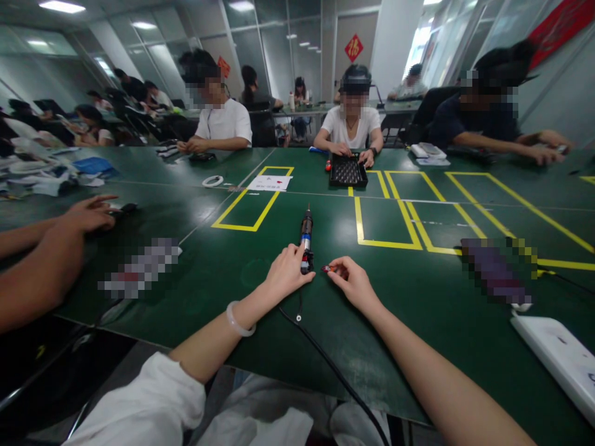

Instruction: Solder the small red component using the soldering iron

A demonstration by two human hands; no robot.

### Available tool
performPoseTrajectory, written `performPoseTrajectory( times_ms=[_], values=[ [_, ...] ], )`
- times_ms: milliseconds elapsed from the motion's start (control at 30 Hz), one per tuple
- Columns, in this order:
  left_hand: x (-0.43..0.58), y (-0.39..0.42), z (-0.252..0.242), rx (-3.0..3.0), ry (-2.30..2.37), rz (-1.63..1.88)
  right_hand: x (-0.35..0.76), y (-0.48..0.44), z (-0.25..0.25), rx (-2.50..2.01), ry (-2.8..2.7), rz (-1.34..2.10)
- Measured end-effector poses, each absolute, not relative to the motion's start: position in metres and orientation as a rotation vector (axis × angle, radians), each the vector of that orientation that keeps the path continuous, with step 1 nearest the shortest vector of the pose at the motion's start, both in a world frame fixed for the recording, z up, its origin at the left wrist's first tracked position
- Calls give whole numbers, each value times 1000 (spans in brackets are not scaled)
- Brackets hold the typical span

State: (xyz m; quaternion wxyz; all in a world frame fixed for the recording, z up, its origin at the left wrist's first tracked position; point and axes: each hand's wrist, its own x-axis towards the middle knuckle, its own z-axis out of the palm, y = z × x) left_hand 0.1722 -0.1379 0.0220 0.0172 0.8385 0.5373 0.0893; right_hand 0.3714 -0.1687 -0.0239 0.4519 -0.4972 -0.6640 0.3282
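A slim electric screwdriver with a black nose, a blue band and a silver section lies on the green table, its thin tip pointing away from me. My left hand grips its near end, with the fingers on its left side and the thumb by its tail. Black and red parts show at that end. Just to the right, my right hand pinches a small red piece, mostly covered by the fingers; its exact kind is unclear. A thin lead ending in a ring terminal lies below my left hand.
A black cable runs toward my lap. Blurred devices lie left and right, with a white power bank at the right edge. Co-workers sit opposite, one with a black tray; another's hand reaches in from the left.
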Motion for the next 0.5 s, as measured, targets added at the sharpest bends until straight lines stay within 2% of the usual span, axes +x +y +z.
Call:
performPoseTrajectory(
  times_ms=[133,500],
  values=[
    [181,-153,21,2615,1564,297,372,-169,-24,-1279,-1749,662],
    [183,-167,16,2611,1474,333,368,-172,-24,-1335,-1974,542]
  ],
)
